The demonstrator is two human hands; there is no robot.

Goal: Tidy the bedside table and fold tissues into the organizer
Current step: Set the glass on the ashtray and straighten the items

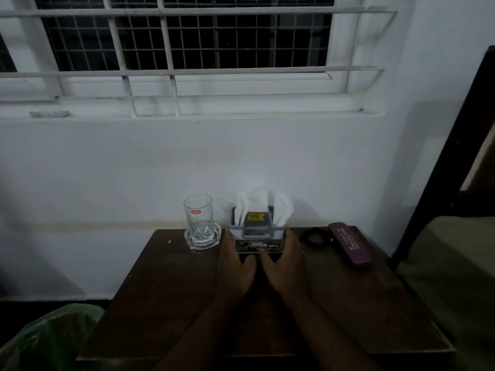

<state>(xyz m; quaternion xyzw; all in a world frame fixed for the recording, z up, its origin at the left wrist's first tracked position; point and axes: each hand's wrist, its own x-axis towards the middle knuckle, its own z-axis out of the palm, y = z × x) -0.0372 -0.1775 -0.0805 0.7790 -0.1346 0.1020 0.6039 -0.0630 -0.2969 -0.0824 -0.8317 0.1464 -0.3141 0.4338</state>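
A grey plastic organizer (pixel 258 234) stands at the back of the dark wooden bedside table (pixel 171 290), close to the wall. White tissues (pixel 282 210) stick up from its compartments, and a dark item with a yellow label sits in the middle one. My left hand (pixel 235 263) holds the organizer's left side and front corner. My right hand (pixel 285 259) holds its right side, thumb against the front. Both thumbs meet below the label strip.
A clear drinking glass (pixel 198 218) stands in a glass dish (pixel 202 241) left of the organizer. A black coiled item (pixel 316 236) and a purple spectacle case (pixel 350 246) lie to the right. A green plastic bag (pixel 51 338) sits low left; a bed frame (pixel 439 167) rises at right.
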